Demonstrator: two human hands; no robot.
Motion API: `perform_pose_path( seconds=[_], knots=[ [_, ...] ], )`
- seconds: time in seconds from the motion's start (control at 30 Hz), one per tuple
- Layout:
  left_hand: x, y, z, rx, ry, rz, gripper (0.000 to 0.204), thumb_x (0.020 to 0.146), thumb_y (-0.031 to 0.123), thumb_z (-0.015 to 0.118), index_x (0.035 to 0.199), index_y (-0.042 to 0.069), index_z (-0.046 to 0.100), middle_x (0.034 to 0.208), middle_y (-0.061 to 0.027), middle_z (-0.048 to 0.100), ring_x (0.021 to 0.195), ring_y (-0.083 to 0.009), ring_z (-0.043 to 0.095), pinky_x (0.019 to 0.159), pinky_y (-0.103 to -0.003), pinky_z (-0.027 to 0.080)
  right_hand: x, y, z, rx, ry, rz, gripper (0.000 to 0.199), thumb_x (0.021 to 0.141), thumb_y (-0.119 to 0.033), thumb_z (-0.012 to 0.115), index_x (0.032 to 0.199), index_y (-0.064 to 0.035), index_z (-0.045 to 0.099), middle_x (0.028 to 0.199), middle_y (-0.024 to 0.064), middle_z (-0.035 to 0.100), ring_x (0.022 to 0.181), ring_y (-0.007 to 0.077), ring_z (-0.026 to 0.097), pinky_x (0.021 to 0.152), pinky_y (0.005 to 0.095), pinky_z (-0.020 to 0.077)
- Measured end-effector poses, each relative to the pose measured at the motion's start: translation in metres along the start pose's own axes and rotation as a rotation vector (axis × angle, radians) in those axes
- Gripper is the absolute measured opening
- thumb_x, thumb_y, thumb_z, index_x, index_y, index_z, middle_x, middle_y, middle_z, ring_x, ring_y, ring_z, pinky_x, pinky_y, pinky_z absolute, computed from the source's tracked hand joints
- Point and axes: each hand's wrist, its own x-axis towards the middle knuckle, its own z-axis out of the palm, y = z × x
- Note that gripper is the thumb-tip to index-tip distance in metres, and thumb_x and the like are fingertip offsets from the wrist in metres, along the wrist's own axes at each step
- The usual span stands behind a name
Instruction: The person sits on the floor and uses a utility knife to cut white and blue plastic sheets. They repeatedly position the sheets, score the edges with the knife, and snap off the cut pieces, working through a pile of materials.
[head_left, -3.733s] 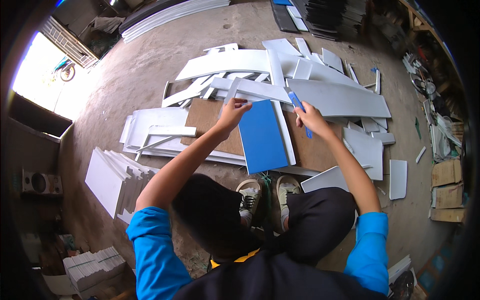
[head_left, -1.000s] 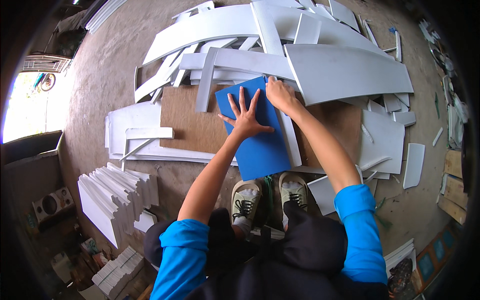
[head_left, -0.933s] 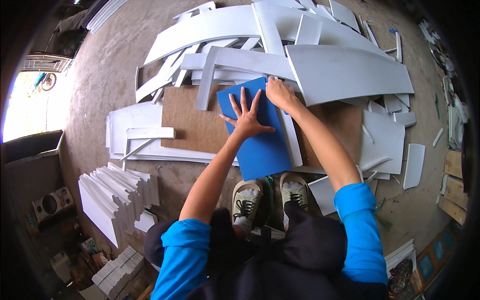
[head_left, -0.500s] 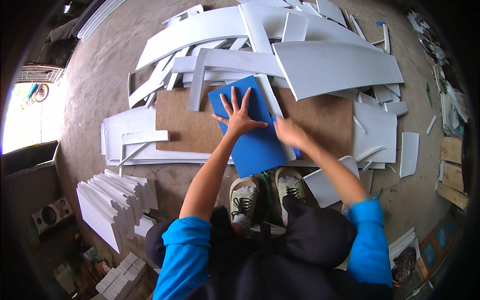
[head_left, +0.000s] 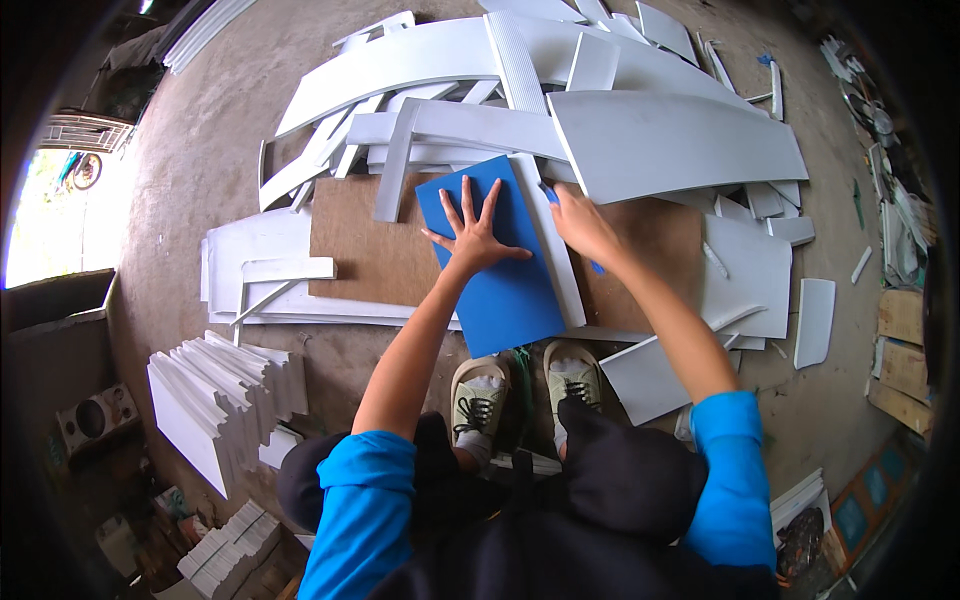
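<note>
Left hand (head_left: 478, 240) is spread flat on the blue panel (head_left: 515, 300), overlapping a white piece (head_left: 560, 270) on the brown board (head_left: 375, 250); right hand (head_left: 582, 222) is curled round a blue cutter (head_left: 597, 267). From here, I'd press evenly, thumb clear of that edge.

floor (head_left: 210, 190): grey-brown, scuffed | on it, centre: pile (head_left: 400, 65) of white scrap | left: stack (head_left: 185, 420) of white pieces | right: white offcut (head_left: 815, 322), thin sliver (head_left: 862, 264) | near side: shoes (head_left: 475, 412) | brown board (head_left: 365, 240): on white sheets (head_left: 260, 235), bearing blue panel (head_left: 515, 295), white panel (head_left: 549, 245) along its right edge
</note>
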Motion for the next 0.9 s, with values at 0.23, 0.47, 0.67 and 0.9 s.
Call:
perform_pose_path(
  seconds=[0.23, 0.47, 0.67, 0.9],
  knots=[
    [-0.002, 0.000, -0.001, -0.001, -0.035, -0.003, 0.118, 0.040, 0.057, 0.077, 0.137, 0.040, 0.012, 0.145, -0.0089, -0.014, 0.127, -0.0387, -0.024, 0.082, -0.075, -0.005, 0.068, -0.009, 0.030, -0.154, 0.055, -0.045, 0.030, 0.087, -0.021, 0.042, 0.103, 0.0031, 0.044, 0.070, 0.0269, 0.059, 0.070, 0.0424, 0.058, 0.063, 0.0507, 0.0463],
    [-0.004, -0.001, -0.004, -0.019, -0.012, 0.008, 0.119, 0.039, 0.056, 0.077, 0.137, 0.039, 0.012, 0.145, -0.0094, -0.013, 0.127, -0.0401, -0.024, 0.081, -0.075, -0.005, 0.083, -0.020, 0.028, -0.177, -0.123, 0.014, 0.030, 0.087, -0.020, 0.036, 0.100, 0.0057, 0.045, 0.070, 0.0222, 0.061, 0.051, 0.0299, 0.061, 0.053, 0.0414, 0.0505],
    [-0.002, 0.002, -0.001, -0.004, -0.004, 0.011, 0.120, 0.037, 0.055, 0.078, 0.137, 0.040, 0.012, 0.145, -0.0085, -0.012, 0.127, -0.0397, -0.023, 0.081, -0.076, -0.003, 0.089, -0.028, 0.028, -0.120, -0.234, 0.164, 0.029, 0.087, -0.018, 0.034, 0.097, 0.0064, 0.046, 0.075, 0.0244, 0.061, 0.051, 0.0283, 0.062, 0.053, 0.0397, 0.0518],
    [-0.002, -0.002, 0.002, 0.016, 0.017, -0.025, 0.121, 0.036, 0.057, 0.077, 0.136, 0.042, 0.011, 0.145, -0.0071, -0.011, 0.128, -0.0387, -0.021, 0.082, -0.075, -0.005, -0.038, -0.015, 0.025, 0.087, -0.398, 0.290, 0.029, 0.087, -0.018, 0.035, 0.098, 0.0062, 0.046, 0.076, 0.0284, 0.059, 0.068, 0.0393, 0.061, 0.068, 0.0480, 0.0490]
  ],
)
